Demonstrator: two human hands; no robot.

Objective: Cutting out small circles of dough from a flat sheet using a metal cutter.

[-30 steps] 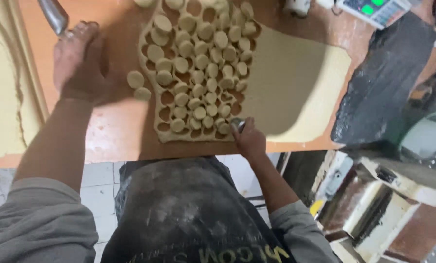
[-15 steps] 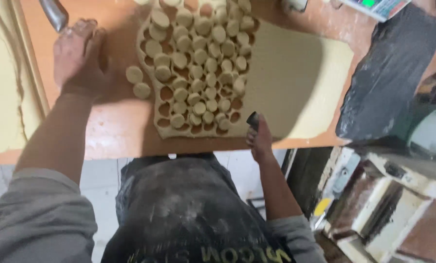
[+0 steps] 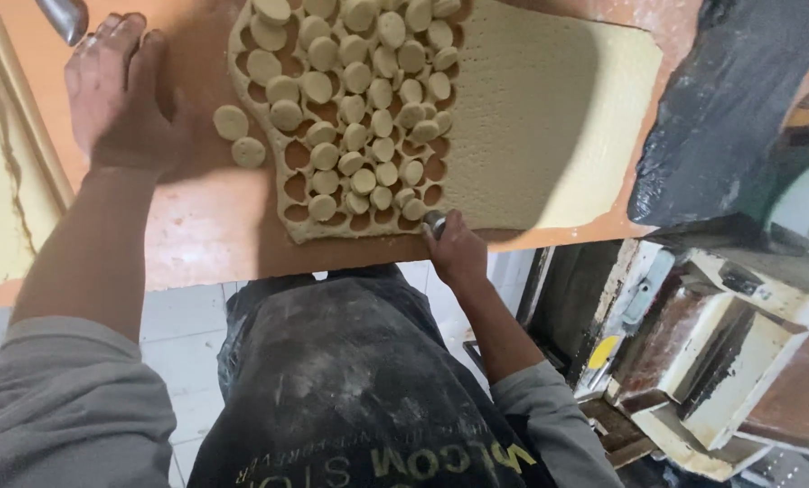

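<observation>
Dozens of cut dough rounds [image 3: 359,99] lie on the rolled dough sheet [image 3: 531,117] just above the right hand [image 3: 454,248], which grips a small metal cutter [image 3: 434,220], while the left hand [image 3: 120,90] rests open and flat on the orange table [image 3: 205,235].

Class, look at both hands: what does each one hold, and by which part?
The right hand grips a small metal cutter around its upper body. The left hand holds nothing, lying flat on the table.
</observation>
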